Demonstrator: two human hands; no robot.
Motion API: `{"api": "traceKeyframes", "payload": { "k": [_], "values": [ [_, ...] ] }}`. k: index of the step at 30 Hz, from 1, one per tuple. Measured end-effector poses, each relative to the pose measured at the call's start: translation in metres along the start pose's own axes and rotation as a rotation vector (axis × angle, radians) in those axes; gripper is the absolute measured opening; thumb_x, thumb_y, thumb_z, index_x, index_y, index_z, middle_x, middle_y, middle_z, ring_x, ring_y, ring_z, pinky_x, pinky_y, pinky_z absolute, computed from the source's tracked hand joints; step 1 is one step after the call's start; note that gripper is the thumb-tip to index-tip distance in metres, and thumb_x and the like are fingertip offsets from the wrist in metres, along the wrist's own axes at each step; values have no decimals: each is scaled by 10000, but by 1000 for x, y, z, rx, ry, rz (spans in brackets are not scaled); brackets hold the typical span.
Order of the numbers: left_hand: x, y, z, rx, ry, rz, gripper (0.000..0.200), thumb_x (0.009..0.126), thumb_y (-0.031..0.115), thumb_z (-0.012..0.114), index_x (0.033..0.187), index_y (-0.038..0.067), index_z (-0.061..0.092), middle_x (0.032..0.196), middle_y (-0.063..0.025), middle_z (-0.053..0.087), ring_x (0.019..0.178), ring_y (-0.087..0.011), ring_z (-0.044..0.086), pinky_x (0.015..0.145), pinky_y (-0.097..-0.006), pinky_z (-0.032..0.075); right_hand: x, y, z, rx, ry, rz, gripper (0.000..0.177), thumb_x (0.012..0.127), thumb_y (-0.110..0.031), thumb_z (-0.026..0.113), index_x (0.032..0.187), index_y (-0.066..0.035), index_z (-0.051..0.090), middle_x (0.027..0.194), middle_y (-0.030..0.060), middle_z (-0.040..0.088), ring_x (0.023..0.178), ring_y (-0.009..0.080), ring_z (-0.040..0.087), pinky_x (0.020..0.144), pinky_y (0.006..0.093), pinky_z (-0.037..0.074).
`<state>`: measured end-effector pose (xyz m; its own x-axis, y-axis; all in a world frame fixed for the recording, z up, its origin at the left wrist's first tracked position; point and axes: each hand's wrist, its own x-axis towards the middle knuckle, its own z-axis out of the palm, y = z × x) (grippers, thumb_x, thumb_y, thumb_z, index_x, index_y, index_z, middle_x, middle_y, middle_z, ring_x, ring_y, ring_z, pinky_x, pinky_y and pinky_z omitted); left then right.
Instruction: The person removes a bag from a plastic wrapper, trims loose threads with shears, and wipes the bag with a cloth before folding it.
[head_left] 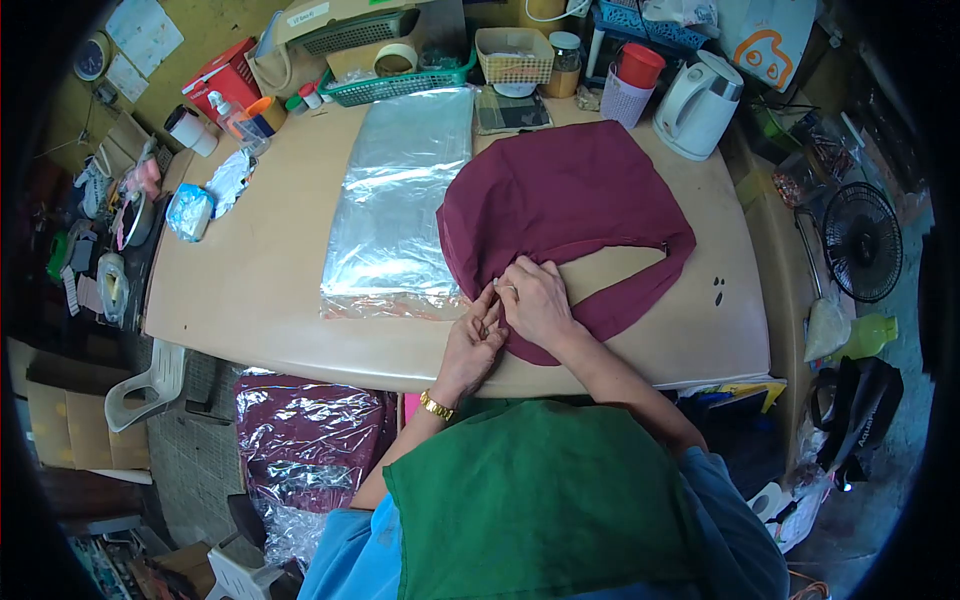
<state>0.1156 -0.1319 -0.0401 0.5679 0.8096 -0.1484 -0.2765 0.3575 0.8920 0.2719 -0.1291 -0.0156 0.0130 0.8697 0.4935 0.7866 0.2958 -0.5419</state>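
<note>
A maroon cloth bag (570, 190) lies flat on the table, its strap looping toward me and its opening edge running across the middle. At the left end of that opening, where strap and body meet, both hands work close together. My left hand (474, 345), below a gold watch, is closed with its fingertips pinching the cloth edge. My right hand (538, 303) presses down from the other side, fingers bent and closed on the same edge. Whatever small part lies between the fingertips is hidden. Beside the bag, a stack of clear plastic bags (405, 200) reaches almost to my left hand.
On the tan table (270, 280), a white kettle (700, 105), a red cup (640, 66), a jar (564, 65) and a green basket (400, 85) line the back. Plastic-wrapped maroon goods (310, 430) lie below the front edge. A black fan (861, 242) stands right.
</note>
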Motion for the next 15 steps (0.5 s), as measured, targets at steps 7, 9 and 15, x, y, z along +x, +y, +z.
{"api": "traceKeyframes", "payload": {
  "k": [7,9,15],
  "values": [
    [0,5,-3,113,47,-14,658,879,-174,493,1501,28,410,1370,-53,577,1023,-41,564,928,-183,432,-33,-12,-48,67,-331,92,95,849,-118,620,774,-66,647,829,95,663,812,285,643,791,437,408],
    [-2,10,0,115,55,-92,608,890,-158,498,1472,14,455,1350,-47,590,1031,-52,579,938,-189,436,-20,-4,-50,56,-262,148,98,849,-116,622,767,-66,645,822,92,666,797,288,641,790,435,405],
    [0,12,2,16,55,-67,564,911,-130,510,1462,-32,440,1268,-56,641,1062,-69,595,934,-205,451,-32,-10,-26,34,-116,106,97,825,-87,660,750,-46,613,778,94,649,729,317,622,779,416,396]
  ]
}}
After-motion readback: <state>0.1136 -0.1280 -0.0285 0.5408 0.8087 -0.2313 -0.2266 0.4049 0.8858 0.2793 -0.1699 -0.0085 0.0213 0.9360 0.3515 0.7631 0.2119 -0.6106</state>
